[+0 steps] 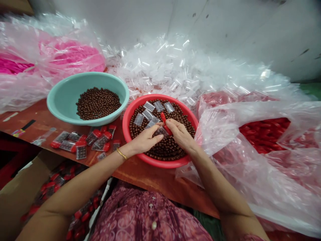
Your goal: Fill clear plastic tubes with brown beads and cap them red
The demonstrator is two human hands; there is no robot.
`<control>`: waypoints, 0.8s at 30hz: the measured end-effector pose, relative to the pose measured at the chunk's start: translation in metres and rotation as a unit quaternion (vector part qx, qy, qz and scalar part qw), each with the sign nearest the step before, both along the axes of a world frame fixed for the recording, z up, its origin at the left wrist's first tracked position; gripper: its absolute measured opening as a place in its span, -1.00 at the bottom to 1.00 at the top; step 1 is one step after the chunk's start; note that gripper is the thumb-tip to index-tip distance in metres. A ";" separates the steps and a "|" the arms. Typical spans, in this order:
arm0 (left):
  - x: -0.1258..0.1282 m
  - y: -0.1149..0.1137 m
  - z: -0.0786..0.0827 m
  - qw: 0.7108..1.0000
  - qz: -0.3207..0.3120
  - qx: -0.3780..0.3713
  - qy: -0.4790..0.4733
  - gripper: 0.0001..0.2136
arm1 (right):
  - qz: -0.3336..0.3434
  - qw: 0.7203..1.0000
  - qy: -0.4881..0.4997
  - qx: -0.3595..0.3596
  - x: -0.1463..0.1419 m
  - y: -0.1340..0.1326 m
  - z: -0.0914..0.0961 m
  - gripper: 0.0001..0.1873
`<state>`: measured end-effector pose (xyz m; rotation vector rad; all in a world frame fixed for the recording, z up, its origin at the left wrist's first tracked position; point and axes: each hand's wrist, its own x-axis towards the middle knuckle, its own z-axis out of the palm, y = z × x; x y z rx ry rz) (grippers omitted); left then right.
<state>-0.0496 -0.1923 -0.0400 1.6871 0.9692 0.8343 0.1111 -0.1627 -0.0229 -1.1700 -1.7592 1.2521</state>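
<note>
Over the red basin (126, 129), my left hand (144, 139) grips a small clear plastic case (161, 131) with dark brown balls inside. My right hand (179, 133) pinches a red plastic cap (163, 117) at the right end of that case. Whether the cap is seated on the case is hidden by my fingers. Below both hands, brown balls (170, 152) fill the basin. Several clear cases (138, 119) lie on the balls, to the left of and behind my hands.
A teal basin (54, 103) with brown balls stands left. Red-capped filled cases (67, 145) lie before it. A carton (15, 187) below holds more. Clear cases (160, 67) are heaped behind; a plastic bag of red caps (265, 134) lies right, a bag of pink pieces (72, 55) back left.
</note>
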 end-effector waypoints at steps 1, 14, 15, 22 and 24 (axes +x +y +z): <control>0.000 0.001 -0.001 1.000 0.005 0.014 0.003 -0.66 | -0.005 1.000 0.003 -0.004 0.000 0.000 -0.001 -0.65; 0.002 0.002 -0.009 0.999 0.029 0.003 0.043 -0.76 | 0.013 0.996 -0.026 0.083 -0.007 -0.009 -0.013 -0.49; 0.002 0.001 -0.007 0.997 0.037 0.002 0.061 -0.78 | 0.014 0.996 -0.020 0.089 -0.008 -0.011 -0.015 -0.48; 0.003 -0.007 0.007 0.984 0.066 0.028 0.161 -0.80 | 0.026 0.989 -0.072 0.124 -0.013 -0.018 -0.014 -0.48; 0.003 -0.009 0.008 0.977 0.064 0.033 0.202 -0.82 | 0.025 0.987 -0.096 0.126 -0.014 -0.020 -0.014 -0.48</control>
